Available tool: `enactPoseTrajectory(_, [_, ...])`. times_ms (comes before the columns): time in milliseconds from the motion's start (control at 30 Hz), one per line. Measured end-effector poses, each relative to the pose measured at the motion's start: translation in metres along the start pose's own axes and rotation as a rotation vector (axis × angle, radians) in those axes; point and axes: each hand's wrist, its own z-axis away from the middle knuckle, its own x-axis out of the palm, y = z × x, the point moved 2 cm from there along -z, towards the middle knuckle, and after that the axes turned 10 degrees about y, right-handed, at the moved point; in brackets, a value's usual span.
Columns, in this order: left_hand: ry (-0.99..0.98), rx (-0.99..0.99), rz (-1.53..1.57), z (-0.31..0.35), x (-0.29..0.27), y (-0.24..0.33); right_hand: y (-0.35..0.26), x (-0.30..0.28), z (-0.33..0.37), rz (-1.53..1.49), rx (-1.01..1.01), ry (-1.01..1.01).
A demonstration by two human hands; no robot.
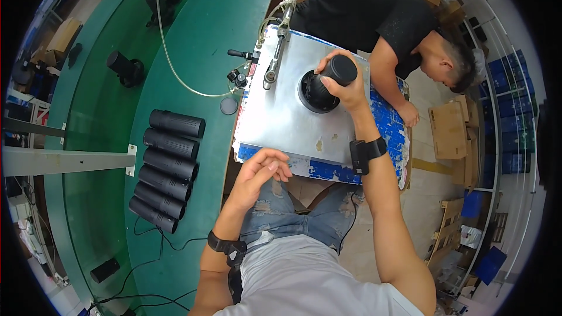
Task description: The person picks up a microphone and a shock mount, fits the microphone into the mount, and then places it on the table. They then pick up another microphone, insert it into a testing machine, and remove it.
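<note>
My right hand [353, 92] is wrapped round a black cylinder [342, 69] with a flat round end. The cylinder stands tilted in view above a round black base [316, 100] on a bare metal plate [275, 120]; whether the two are joined is hidden by the hand. Near the plate's front edge, my left hand [260, 171] hovers above my lap with its fingers loosely bent and apart, and nothing is in it. On the green bench to the left lie several ribbed black cylinders [170, 165] side by side in a row.
A metal lever arm [277, 55] with tubing stands at the plate's left edge, beside a small black knob valve [239, 77]. A grey disc [229, 105] lies on the green bench [193, 76]. More black units [124, 69] stand far left. A co-worker [374, 23] leans in at the right.
</note>
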Motion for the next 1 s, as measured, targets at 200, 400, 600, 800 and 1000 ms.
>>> enactPoseTrajectory(200, [-0.011, 0.055, -0.071, -0.004, -0.001, 0.01, 0.003, 0.006, 0.011, 0.168, -0.099, 0.207])
enactPoseTrajectory(400, [0.057, 0.111, -0.058, -0.011, -0.003, 0.014, 0.002, 0.008, 0.013, 0.279, -0.173, 0.3])
enactPoseTrajectory(600, [0.191, 0.312, -0.272, -0.045, -0.02, 0.055, 0.001, 0.002, 0.008, 0.176, -0.147, 0.107])
enactPoseTrajectory(800, [0.656, 0.865, -1.293, -0.178, -0.092, 0.083, 0.003, 0.014, 0.01, 0.242, -0.188, 0.198])
enactPoseTrajectory(1000, [0.49, 0.18, -1.612, -0.224, -0.099, 0.087, -0.001, 0.009, 0.012, 0.147, -0.102, 0.214])
